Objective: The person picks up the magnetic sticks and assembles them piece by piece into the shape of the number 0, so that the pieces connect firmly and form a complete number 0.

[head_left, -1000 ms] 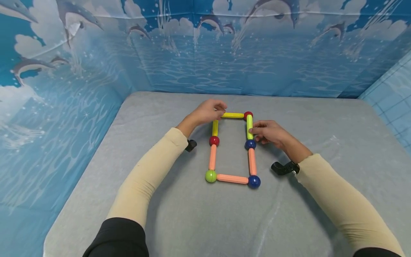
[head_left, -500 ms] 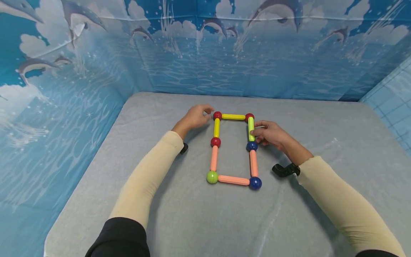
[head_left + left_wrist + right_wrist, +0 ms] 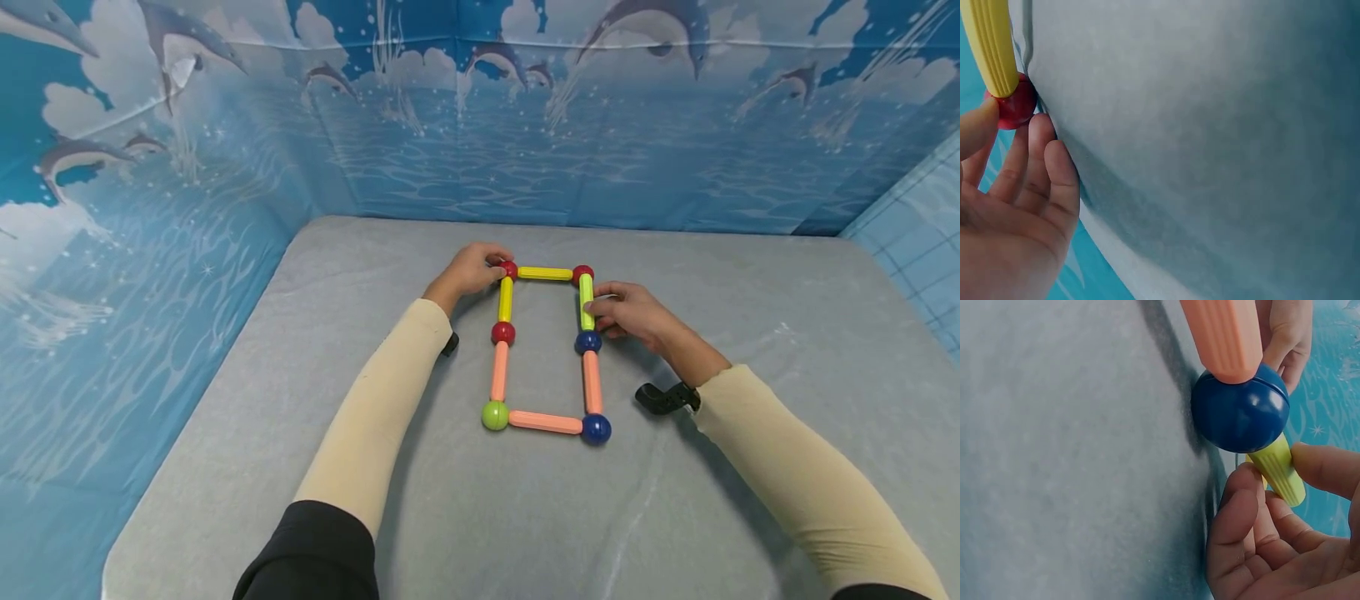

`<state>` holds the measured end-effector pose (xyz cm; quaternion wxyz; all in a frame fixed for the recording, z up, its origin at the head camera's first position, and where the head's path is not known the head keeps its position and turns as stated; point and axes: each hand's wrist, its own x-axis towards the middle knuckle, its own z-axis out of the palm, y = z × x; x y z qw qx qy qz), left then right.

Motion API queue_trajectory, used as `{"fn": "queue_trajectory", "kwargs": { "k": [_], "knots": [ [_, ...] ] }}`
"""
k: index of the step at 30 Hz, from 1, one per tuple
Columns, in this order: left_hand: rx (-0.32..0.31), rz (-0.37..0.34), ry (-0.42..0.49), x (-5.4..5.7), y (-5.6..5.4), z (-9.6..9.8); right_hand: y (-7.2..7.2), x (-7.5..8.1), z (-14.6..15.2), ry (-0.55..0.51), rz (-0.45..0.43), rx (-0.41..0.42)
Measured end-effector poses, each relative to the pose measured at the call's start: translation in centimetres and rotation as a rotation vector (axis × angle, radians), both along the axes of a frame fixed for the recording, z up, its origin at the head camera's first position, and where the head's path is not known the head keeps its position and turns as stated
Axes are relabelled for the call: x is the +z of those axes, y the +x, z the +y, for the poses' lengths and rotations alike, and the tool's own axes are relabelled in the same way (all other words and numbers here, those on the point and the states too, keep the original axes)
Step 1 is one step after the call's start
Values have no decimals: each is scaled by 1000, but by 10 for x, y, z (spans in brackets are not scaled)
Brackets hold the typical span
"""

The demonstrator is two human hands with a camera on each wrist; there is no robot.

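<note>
A rectangular frame of plastic rods joined by balls lies on the grey cloth. My left hand [image 3: 467,272] pinches the red ball [image 3: 1017,107] at its far left corner, thumb and fingertips on either side. A yellow rod [image 3: 506,300] runs from that ball toward me, and another yellow rod [image 3: 545,273] leads to the far right red ball [image 3: 582,273]. On the right side, my right hand [image 3: 633,315] holds the lime-green rod [image 3: 1280,470] between thumb and fingers, just beyond a blue ball [image 3: 1240,412].
The near half has orange rods [image 3: 546,422], a green ball [image 3: 495,415], a red ball [image 3: 503,333] on the left and a blue ball [image 3: 596,429] at the near right corner. Behind the cloth-covered surface [image 3: 375,500] hangs a blue dolphin-print curtain [image 3: 480,150].
My left hand drew back leftward from the far left corner, then came right again and now grips the red ball there. My right hand stays on the lime-green rod.
</note>
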<state>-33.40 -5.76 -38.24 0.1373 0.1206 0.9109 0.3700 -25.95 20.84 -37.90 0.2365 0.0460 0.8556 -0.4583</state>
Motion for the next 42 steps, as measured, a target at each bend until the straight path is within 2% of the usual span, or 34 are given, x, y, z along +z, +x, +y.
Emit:
{"fn": "queue_trajectory", "kwargs": {
  "k": [8,23,29,36,42],
  "knots": [
    [18,2,15,-3,0,0,-2,-1,-1,-5,28,-1],
    [18,-4,19,-4,-1,2,-4,-6,-3,35,15,-33],
    [17,-30,22,-4,-4,2,-4,-5,-5,27,11,-44],
    [56,-77,70,-1,-7,3,-9,-1,-7,18,7,-61],
    [101,-66,90,3,-12,8,-19,2,-9,25,22,-99]
  ]
}}
